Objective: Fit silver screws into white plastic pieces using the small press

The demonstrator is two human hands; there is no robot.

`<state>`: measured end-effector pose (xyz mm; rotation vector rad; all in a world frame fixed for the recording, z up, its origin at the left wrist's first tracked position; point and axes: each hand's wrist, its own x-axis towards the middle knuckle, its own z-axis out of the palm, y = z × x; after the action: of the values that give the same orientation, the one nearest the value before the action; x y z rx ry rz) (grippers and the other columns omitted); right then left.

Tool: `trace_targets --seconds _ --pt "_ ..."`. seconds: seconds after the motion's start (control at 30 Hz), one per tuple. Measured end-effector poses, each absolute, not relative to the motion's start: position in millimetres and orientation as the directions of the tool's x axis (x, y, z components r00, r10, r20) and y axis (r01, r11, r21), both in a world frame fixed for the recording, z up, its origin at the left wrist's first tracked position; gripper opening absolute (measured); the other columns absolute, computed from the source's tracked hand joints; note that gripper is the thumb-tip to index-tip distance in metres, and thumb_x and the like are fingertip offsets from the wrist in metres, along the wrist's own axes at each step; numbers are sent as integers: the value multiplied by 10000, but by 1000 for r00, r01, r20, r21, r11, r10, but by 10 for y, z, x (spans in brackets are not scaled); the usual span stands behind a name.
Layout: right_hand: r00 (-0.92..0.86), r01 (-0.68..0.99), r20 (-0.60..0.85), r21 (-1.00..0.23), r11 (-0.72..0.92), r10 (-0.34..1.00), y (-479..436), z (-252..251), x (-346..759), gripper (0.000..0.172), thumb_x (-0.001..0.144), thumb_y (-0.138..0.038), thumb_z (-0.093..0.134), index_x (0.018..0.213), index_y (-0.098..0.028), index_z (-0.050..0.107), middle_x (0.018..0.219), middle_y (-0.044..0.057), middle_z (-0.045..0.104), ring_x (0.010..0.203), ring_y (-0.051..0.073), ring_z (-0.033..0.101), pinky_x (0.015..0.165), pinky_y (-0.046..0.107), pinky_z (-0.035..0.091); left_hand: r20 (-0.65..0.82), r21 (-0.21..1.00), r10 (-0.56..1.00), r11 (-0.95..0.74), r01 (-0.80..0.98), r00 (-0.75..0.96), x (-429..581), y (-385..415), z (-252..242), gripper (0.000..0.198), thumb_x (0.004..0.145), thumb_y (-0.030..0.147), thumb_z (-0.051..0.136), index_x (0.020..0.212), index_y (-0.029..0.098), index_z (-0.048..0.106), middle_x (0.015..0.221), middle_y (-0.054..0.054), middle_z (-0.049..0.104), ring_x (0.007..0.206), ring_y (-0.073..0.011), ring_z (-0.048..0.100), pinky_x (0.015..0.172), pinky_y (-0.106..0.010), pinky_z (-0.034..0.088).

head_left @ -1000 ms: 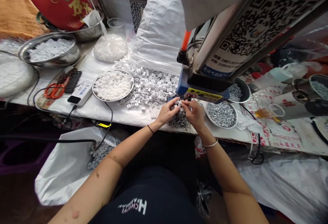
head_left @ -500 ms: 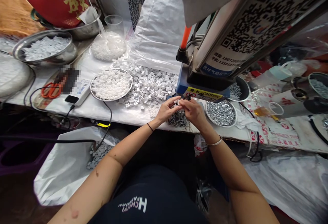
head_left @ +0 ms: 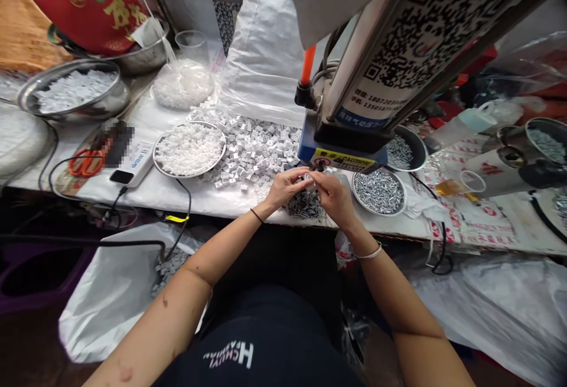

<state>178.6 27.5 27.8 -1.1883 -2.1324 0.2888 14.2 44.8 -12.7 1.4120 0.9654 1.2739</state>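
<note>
My left hand point(head_left: 286, 190) is closed in a pinch on a small white plastic block point(head_left: 307, 178) below the press head. My right hand point(head_left: 334, 197) meets it from the other side, thumb and fingers pressed together at the block; what they grip is hidden. Right above both hands is the blue press point(head_left: 345, 153) with a yellow caution label. Beneath them lies a pile of small dark metal pins point(head_left: 305, 205). Many loose white blocks point(head_left: 254, 150) are heaped to the left of the press. A round dish of silvery metal pins point(head_left: 380, 192) stands beside my right hand.
A dish of small white pieces point(head_left: 189, 149), a white power bank point(head_left: 133, 165) and orange-handled scissors point(head_left: 85, 163) are at left. Behind the pin dish stands another bowl of pins point(head_left: 401, 149). A cable point(head_left: 189, 201) hangs over the table's front edge.
The camera view has shifted slightly, so the scene sits a little further left. My hands stay together under the press, with the fingertips slightly rearranged around the white block.
</note>
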Motion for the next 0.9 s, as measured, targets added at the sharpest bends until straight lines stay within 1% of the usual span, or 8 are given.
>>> trace_targets --seconds 0.13,0.33,0.47,0.53,0.63,0.77,0.83,0.9 --pt "-219 799 438 -432 418 872 218 56 2061 378 907 -175 370 1230 -195 564 1130 86 667 1025 223 614 888 394 507 222 975 962 -220 -32 160 141 450 -81 319 734 361 675 960 138 704 1104 -105 665 1015 -189 614 919 -312 463" --pt "-360 897 337 -132 423 870 75 -472 2430 420 893 -201 399 1267 -54 519 1266 188 569 1221 294 466 983 448 441 186 982 968 -178 -61 167 140 446 -17 336 702 361 701 943 126 700 1074 -115 650 966 -185 604 847 -297 471" --pt "-402 901 296 -39 432 866 71 -312 2359 360 877 -202 434 1173 -70 591 1139 181 636 1070 289 545 896 437 481 124 984 970 -92 -155 210 82 440 -6 343 697 360 710 963 143 700 1057 -90 637 893 -149 595 760 -243 467" --pt "-423 886 332 -43 462 843 57 -103 2217 331 879 -205 439 1150 -121 610 1083 147 657 978 267 570 844 422 495 25 970 968 36 -239 249 47 440 -33 360 750 387 656 1035 169 683 974 -61 657 706 -95 575 620 -208 447" --pt "-522 805 413 -49 591 746 17 170 1926 385 898 -179 416 1266 -175 531 1229 110 598 1001 240 551 878 397 480 -82 928 962 168 -332 260 22 453 -100 381 764 389 641 1079 176 669 797 -26 666 527 -54 491 506 -189 387" --pt "-625 725 397 -23 688 672 84 286 1637 377 915 -226 429 1281 -193 512 1314 118 546 972 235 552 881 395 467 -96 902 987 141 -409 127 65 482 -156 323 665 331 731 924 139 713 837 -41 690 679 -98 573 618 -205 438" --pt "-535 771 423 -108 627 731 189 280 1605 319 914 -292 450 1185 -178 574 1206 132 617 928 233 577 833 376 477 -81 903 994 107 -416 78 119 498 -142 308 683 362 711 892 135 711 854 -41 693 736 -109 585 671 -213 445" --pt "-351 829 429 -271 490 832 307 278 1629 292 889 -365 490 1058 -166 619 1012 125 688 845 231 610 754 348 486 -54 911 995 84 -404 84 187 522 -89 308 697 379 696 889 138 698 827 -30 684 724 -104 577 665 -207 437"
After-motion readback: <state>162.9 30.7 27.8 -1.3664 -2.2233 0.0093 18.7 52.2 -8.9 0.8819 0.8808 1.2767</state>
